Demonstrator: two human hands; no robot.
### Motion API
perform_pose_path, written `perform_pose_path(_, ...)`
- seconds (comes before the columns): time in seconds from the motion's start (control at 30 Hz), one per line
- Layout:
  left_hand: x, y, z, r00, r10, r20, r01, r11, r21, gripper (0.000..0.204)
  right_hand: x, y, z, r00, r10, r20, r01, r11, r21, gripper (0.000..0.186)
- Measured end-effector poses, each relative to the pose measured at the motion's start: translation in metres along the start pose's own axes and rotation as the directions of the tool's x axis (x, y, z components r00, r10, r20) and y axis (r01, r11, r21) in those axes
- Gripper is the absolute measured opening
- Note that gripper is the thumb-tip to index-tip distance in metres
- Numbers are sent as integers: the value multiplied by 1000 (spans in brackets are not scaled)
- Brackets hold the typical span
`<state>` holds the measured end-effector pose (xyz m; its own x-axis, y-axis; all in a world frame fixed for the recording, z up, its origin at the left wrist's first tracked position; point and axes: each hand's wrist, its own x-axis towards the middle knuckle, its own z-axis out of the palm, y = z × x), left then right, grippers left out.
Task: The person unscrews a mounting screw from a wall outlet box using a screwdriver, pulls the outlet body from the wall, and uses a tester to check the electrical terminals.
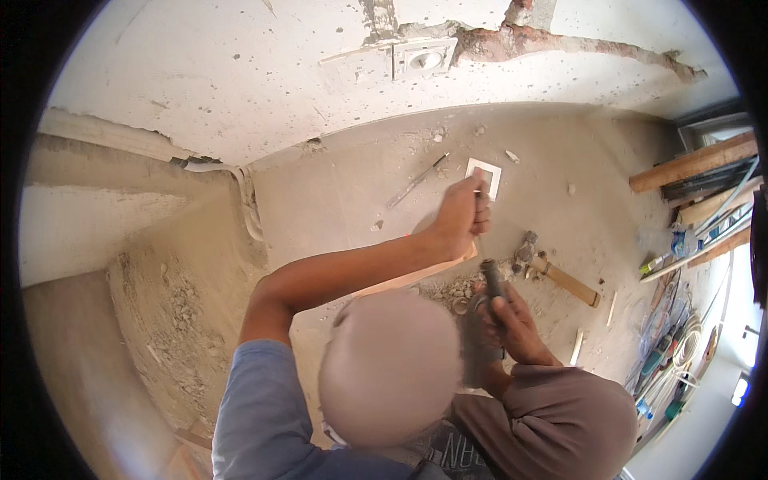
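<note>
My left arm, in a blue sleeve, reaches forward, and its hand (462, 214) is closed in a fist around a thin rod (481, 246). The rod runs from the fist down to the black cylindrical nose of a dark, drill-like power tool (490, 282). My right hand (518, 324) grips that tool near my bent knee; part of its body is blurred and hidden. Just beyond my left fist, a white square frame (494, 192) lies on the dusty floor. A hammer (566, 280) with a wooden handle rests right of the tool.
A thin pencil-like stick (418, 181) lies left of the frame. Rubble (456, 290) is scattered by the tool. Ahead stands a white wall (240, 80) with sockets (424, 59) and a chiselled groove. Wooden beams (692, 162) and coiled cable (688, 344) lie at right. My cap brim (392, 364) blocks part of the view.
</note>
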<state>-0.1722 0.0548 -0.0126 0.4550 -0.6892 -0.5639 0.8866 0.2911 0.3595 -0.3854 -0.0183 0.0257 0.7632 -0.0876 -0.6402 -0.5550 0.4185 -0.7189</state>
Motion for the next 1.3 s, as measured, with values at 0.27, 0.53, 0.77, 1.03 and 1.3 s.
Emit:
perform_pose_path(0.27,-25,-11,-1,943,-124,308,-34,887,460,31,7,3,10,956,-209,-207,215,977,6,35)
perform_pose_path(0.53,-6,70,6,968,131,212,-243,682,690,40,70,-63,33,722,-686,-92,576,668,-471,46)
perform_pose_path(0.77,6,99,26,960,202,195,-281,668,689,58,132,-95,50,718,-682,-140,658,731,-182,38)
perform_pose_path(1.03,4,108,17,937,292,194,-341,631,697,52,160,-90,65,697,-694,-180,696,715,-64,38)
perform_pose_path(1.3,10,109,16,928,292,232,-369,628,686,52,164,-92,62,689,-699,-193,694,712,-104,37)
